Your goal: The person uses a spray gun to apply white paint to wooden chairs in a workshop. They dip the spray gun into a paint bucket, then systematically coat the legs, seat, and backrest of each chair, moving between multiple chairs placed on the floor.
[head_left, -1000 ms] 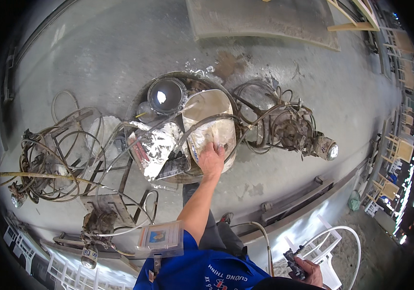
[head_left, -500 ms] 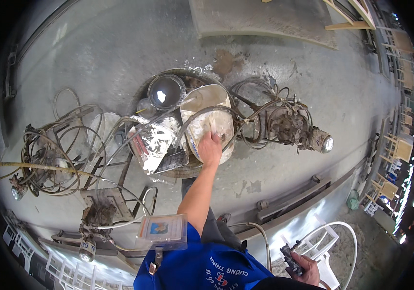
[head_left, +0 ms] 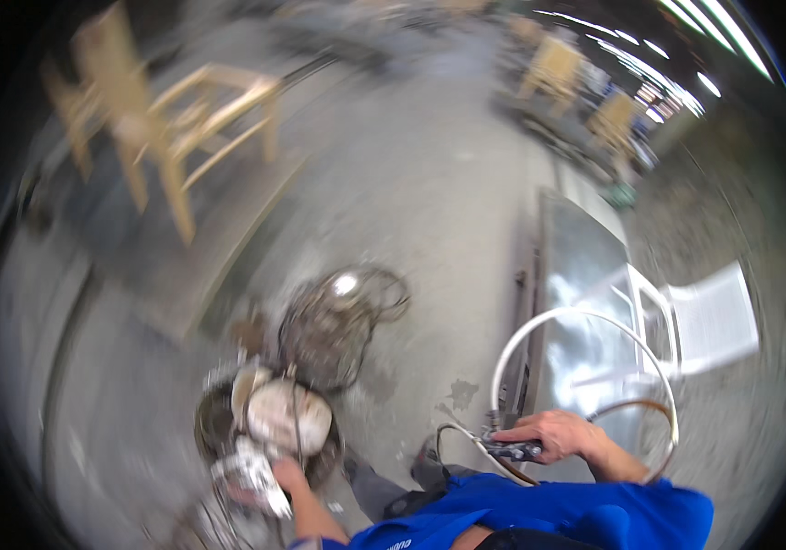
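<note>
— Swung round, hasn't it? Left hand (head_left: 287, 477) lies at the bucket's (head_left: 264, 426) near edge; grip too blurred to tell.
— Right hand (head_left: 558, 435) clasps a tool (head_left: 512, 450), farther off beside the white hose (head_left: 585, 316).

The left hand (head_left: 287, 477) is stretched forward and down, its forearm bare, the fingers blurred. The right hand (head_left: 562, 435) is out to the side, fingers (head_left: 530, 431) curled closed in a grip.
</note>
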Demonstrator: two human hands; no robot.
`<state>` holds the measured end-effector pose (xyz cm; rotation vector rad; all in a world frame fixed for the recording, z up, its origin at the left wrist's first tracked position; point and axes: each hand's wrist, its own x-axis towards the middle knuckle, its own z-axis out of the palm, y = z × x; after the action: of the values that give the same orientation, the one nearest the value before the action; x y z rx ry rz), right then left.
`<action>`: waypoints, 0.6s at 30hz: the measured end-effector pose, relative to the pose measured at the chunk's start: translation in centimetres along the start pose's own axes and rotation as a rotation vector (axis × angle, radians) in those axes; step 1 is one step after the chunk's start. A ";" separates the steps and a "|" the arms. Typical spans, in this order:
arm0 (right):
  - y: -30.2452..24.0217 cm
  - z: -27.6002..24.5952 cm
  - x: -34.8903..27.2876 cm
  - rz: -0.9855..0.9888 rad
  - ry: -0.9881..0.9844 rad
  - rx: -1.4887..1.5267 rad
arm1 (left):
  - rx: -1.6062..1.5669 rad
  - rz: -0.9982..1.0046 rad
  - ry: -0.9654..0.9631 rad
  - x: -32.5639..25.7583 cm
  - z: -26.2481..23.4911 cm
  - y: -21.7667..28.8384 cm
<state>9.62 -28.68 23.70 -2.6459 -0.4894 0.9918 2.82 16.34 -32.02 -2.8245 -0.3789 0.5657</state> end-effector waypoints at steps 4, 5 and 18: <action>5.5 1.2 -4.9 0.001 0.086 0.069 | -0.348 0.274 0.251 -8.1 0.5 0.8; 6.8 2.1 -5.6 -0.025 0.106 0.099 | -0.480 0.273 0.211 -9.5 -0.1 2.8; 18.8 8.1 -15.2 0.011 0.478 0.434 | -1.259 0.063 -0.453 -10.9 -13.8 17.0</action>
<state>-2.58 -50.77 19.75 -2.3666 -0.1294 0.3783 2.10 -5.29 -20.64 -3.8328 -1.0245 1.3703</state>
